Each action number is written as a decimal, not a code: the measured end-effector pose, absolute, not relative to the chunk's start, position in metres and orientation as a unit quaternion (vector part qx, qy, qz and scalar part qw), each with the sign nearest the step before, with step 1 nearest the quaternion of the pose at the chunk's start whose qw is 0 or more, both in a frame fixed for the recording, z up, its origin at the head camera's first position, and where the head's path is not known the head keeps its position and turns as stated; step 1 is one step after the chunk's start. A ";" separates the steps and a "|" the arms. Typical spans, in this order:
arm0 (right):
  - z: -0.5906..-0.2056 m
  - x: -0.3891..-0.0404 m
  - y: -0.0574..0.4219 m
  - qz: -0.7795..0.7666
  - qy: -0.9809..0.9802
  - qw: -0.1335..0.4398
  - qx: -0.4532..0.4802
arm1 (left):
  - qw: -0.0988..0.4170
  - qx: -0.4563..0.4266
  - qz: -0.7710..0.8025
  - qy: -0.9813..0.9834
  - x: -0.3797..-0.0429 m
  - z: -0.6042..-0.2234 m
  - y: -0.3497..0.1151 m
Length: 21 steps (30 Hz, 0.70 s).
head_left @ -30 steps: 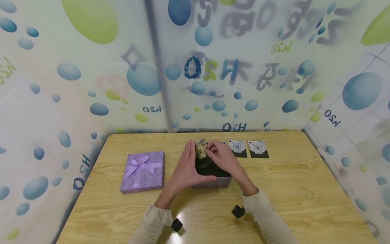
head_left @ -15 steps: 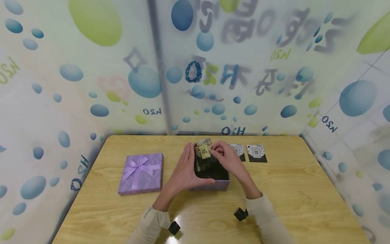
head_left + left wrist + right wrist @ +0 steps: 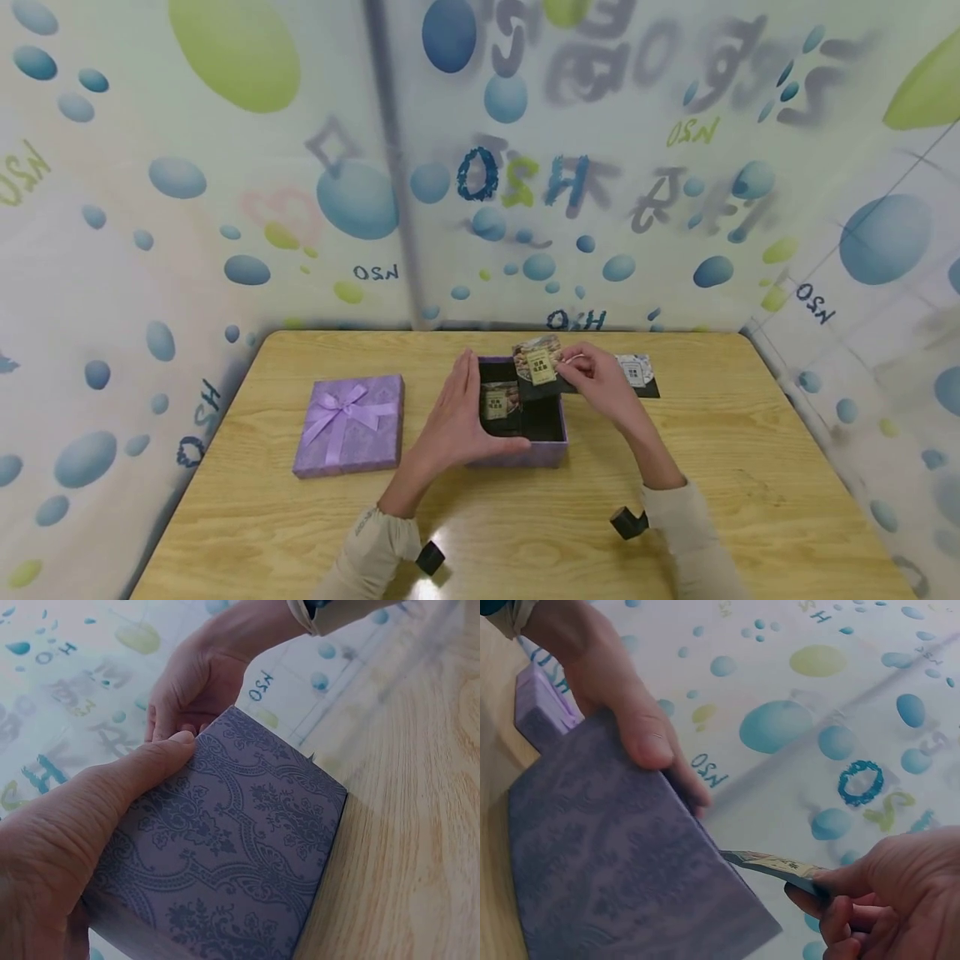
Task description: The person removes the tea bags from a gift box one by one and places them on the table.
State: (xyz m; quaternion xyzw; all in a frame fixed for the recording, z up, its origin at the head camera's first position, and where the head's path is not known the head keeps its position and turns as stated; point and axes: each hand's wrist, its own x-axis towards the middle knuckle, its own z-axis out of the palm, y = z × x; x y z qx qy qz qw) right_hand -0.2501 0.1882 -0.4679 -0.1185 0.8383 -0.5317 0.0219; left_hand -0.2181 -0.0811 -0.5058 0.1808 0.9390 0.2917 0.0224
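An open purple patterned box [image 3: 517, 454] stands at mid-table in the head view. My left hand [image 3: 450, 417] lies against its left side with straight fingers, the thumb along the front edge. Between thumb and fingers my right hand [image 3: 603, 387] pinches a flat square packet [image 3: 536, 367], black with a yellow label, above the box's back right part. Inside the box, on the left, lies a similar yellow-labelled packet [image 3: 497, 404]. The right wrist view shows the pinched packet [image 3: 776, 864] nearly edge-on, partly behind the box wall [image 3: 622, 855].
A purple lid with a ribbon bow [image 3: 348, 425] lies left of the box. Behind the right hand, a white and black packet [image 3: 636, 375] lies near the table's back edge; the one beside it is hidden now. A patterned curtain [image 3: 480, 250] hangs behind the table [image 3: 750, 467].
My right hand has lifted the yellow-labelled packet out of the box and carried it right. Another packet inside the box has come into view. My left hand has stayed at the box.
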 end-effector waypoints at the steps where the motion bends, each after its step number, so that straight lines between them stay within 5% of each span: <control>1: -0.467 -0.251 0.192 -0.532 0.838 0.020 -0.119 | 0.022 0.181 0.291 0.939 -0.218 -0.506 -0.081; 21: -0.469 -0.253 0.241 -0.532 0.842 0.044 -0.081 | 0.017 0.182 0.290 0.940 -0.218 -0.508 -0.081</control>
